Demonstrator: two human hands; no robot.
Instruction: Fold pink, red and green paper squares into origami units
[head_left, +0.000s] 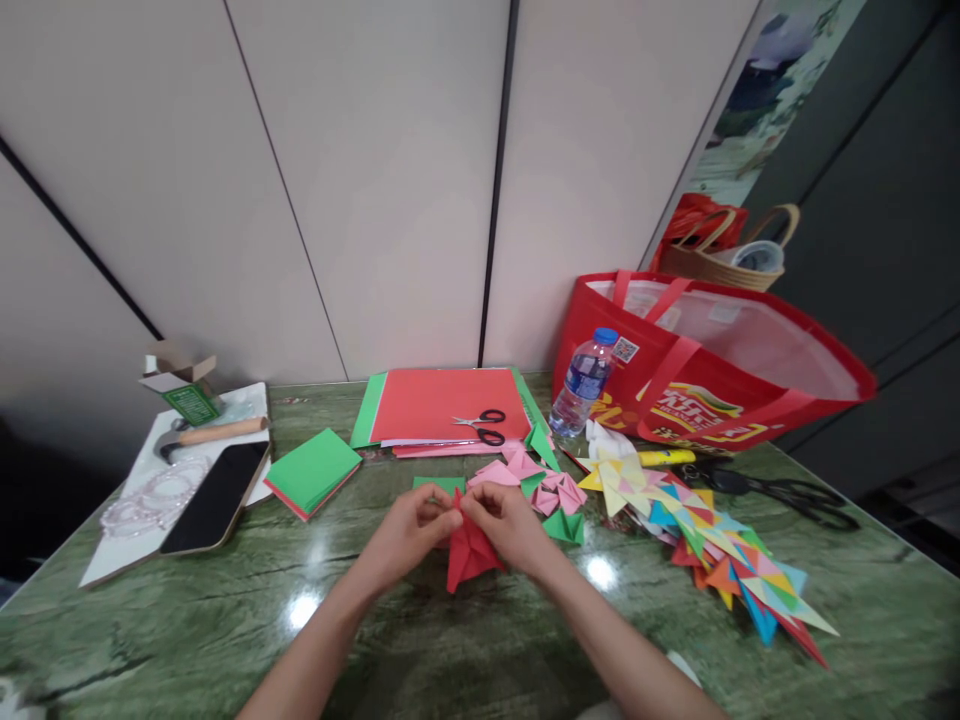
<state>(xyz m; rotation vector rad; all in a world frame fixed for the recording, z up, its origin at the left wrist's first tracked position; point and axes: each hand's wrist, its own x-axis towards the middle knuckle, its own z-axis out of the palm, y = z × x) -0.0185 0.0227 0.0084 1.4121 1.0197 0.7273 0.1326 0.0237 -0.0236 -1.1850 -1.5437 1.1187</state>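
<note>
My left hand and my right hand meet over the middle of the green marble table. Both pinch the top of a folded red paper piece, which hangs down between them with pointed flaps. Just beyond my fingers lie small folded pink paper pieces and green paper pieces. A stack of green and red square sheets sits to the left of my hands.
Large red and green sheets with small scissors lie at the back. A water bottle, red tote bag, multicoloured paper stars, a yellow glue stick and black scissors are right. A phone lies left.
</note>
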